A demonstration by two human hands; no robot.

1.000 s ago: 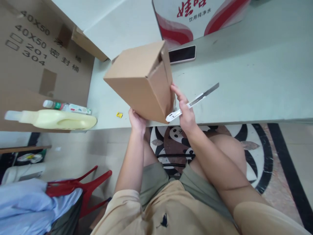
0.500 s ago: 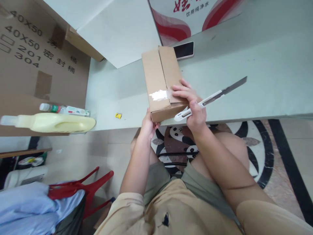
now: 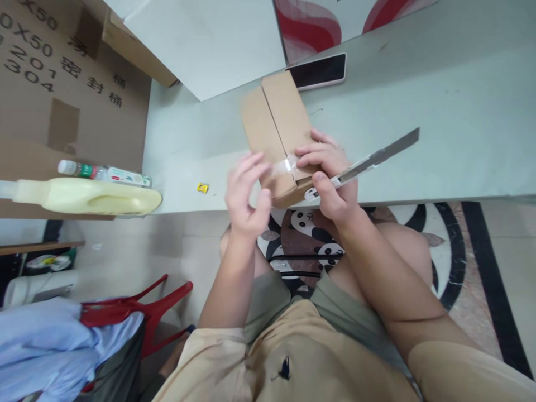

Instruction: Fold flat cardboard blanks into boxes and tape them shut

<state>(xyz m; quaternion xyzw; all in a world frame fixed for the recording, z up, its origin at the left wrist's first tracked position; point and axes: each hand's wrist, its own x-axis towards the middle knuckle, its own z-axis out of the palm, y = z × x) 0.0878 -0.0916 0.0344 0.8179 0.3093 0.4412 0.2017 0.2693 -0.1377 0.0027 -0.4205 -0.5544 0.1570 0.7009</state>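
Observation:
A small brown cardboard box [image 3: 276, 120] rests at the table's front edge, its two top flaps meeting along a seam. Clear tape [image 3: 287, 164] shines across the near end of that seam. My right hand [image 3: 333, 173] grips a white utility knife [image 3: 364, 166] with its long blade extended out to the right; its fingertips also lie on the box's right side. Beside the box's near left corner, my left hand [image 3: 249, 195] is raised, somewhat blurred, with thumb and fingers apart and nothing seen in it.
Behind the box lies a phone [image 3: 320, 71] against a red and white carton [image 3: 310, 28]. At left are a pale yellow bottle [image 3: 92, 196], a smaller clear bottle [image 3: 87, 169], a yellow wrapper [image 3: 202, 188] and a large carton [image 3: 58, 128]. A red chair [image 3: 154, 312] stands below.
My left hand has let go of the box's near left corner and risen beside it, fingers spreading. The box has turned slightly. My right hand keeps the knife.

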